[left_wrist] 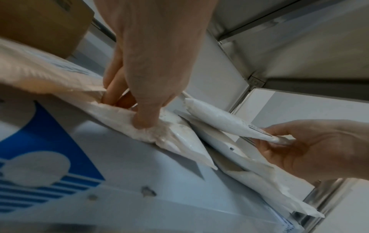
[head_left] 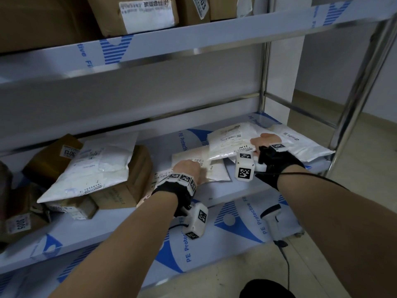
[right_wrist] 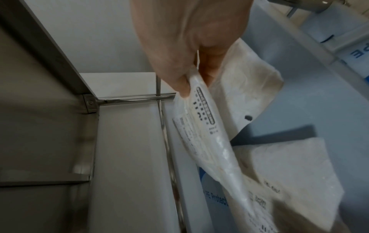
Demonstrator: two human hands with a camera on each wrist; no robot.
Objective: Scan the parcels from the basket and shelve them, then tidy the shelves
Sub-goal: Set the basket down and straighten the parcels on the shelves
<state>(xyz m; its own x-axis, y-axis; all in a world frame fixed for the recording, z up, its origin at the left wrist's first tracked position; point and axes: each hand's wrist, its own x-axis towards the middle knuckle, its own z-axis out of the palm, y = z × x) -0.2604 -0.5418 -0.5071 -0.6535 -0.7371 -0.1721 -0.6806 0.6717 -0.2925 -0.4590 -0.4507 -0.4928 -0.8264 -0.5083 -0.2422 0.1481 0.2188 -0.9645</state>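
Both hands work among white mailers on the middle shelf (head_left: 225,196). The right hand (head_left: 265,140) pinches the edge of a labelled mailer (head_left: 232,140), lifting it off the pile near the shelf's right end. The left hand (head_left: 188,168), fingers (left_wrist: 143,119) curled, grips a flat mailer (head_left: 206,171) beside it. A scanner (head_left: 271,218) rests on the lower shelf.

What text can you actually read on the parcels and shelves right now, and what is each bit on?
"3013": tag on brown box.
"3005": tag on lower-left parcel.
"PE Protective": shelf film.
"PE Protect": lower shelf film.
"003": partly cut tag, top-shelf box.
Mailer labels: too blurred to read.
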